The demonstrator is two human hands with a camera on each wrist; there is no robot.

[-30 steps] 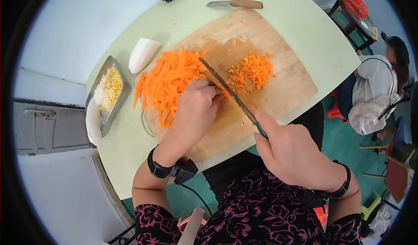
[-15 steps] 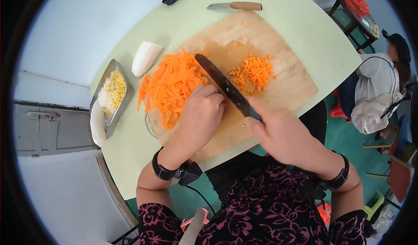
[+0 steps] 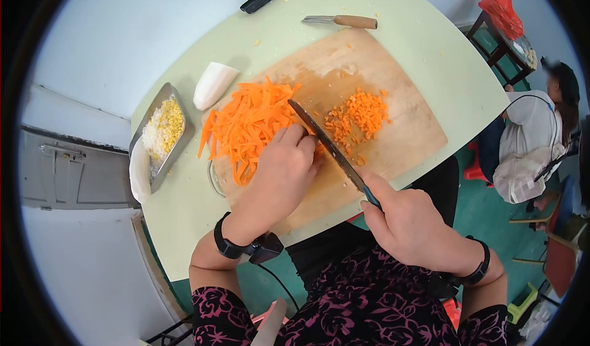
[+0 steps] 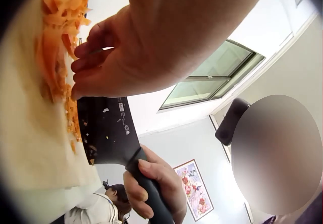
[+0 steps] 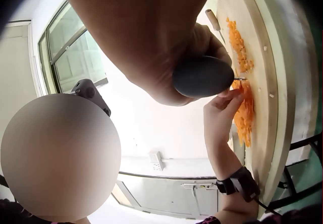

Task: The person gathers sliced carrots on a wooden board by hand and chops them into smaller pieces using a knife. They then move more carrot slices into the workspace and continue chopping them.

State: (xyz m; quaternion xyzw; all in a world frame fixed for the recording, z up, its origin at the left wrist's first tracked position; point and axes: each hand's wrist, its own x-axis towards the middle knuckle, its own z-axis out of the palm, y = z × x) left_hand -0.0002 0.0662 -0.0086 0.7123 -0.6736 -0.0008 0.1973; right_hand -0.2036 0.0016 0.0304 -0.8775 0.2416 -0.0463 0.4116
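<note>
In the head view, a dark-bladed cleaver [image 3: 330, 146] stands nearly edge-on over the wooden cutting board [image 3: 405, 137]. My right hand [image 3: 416, 230] grips its handle; the left wrist view shows the broad, wet black blade [image 4: 108, 133] with small bits stuck to it. Beside the blade, my left hand [image 3: 284, 171] holds carrot strips with bent fingers, its fingertips close to the steel and partly hidden. A heap of long carrot strips [image 3: 246, 118] lies left of the blade. On the right side is a pile of finely diced carrot [image 3: 364, 114].
A metal tray [image 3: 186, 138] of yellow and white diced pieces stands at the left, a long white vegetable piece [image 3: 140, 173] against it. Nearer the board lies a cut white radish [image 3: 214, 85]. A wooden-handled tool [image 3: 356, 21] and a black object [image 3: 260, 0] lie behind. Someone sits at right [image 3: 522, 131].
The cleaver's broad side showed half a second ago; now it is turned edge-on again, as a second ago. My left hand stays at the strips. The head view has shifted slightly.
</note>
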